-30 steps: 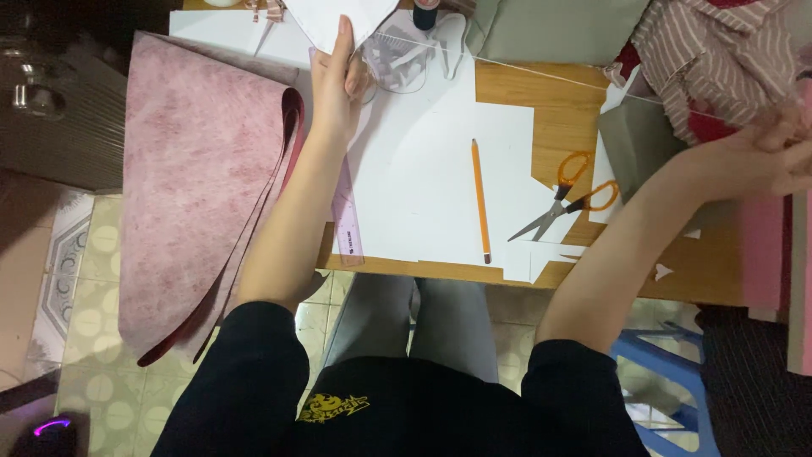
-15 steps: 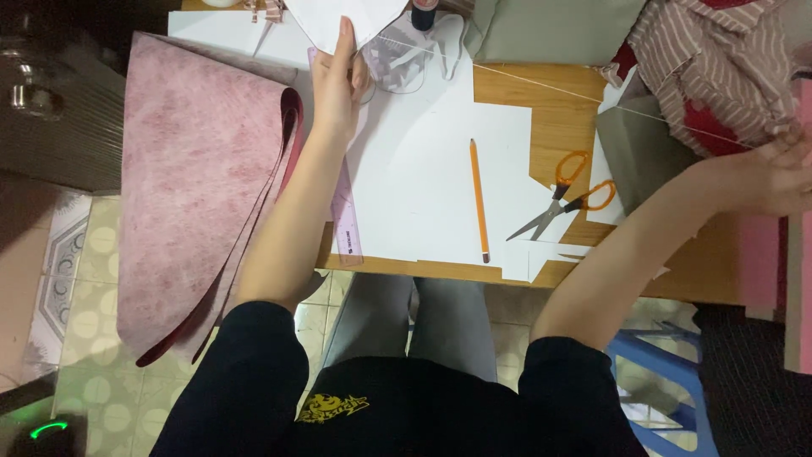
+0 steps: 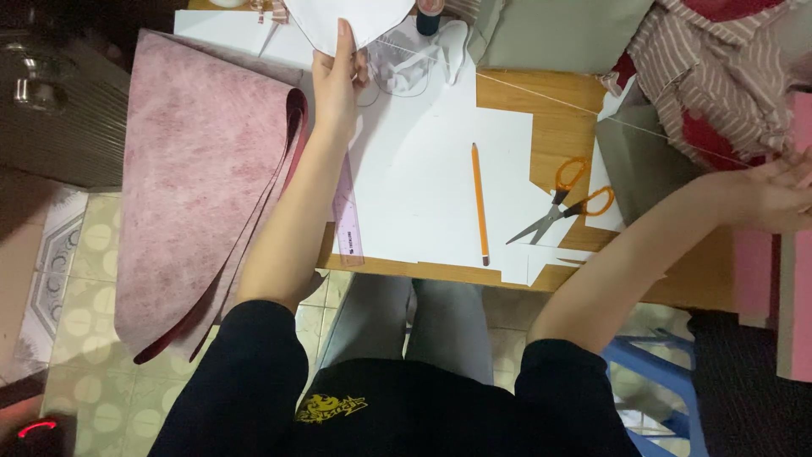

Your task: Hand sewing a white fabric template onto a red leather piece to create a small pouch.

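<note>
**Thin thread, light white piece**

The left hand [image 3: 337, 80] is pinching the lower edge of a white piece [image 3: 347, 19] at the table's [image 3: 558, 127] far edge, thumb and fingers closed on it. A thread [image 3: 541, 95] is running taut from there across to the right hand [image 3: 774, 199], whose fingers are curling at the thread's end; the grip itself cannot be made out. The piece looks light and floppy, best held near the stitching point. The thread looks fine and slippery, likely to snap under a hard pull. Pencil [image 3: 479, 203] and scissors [image 3: 562, 201] are lying between the arms.
</note>
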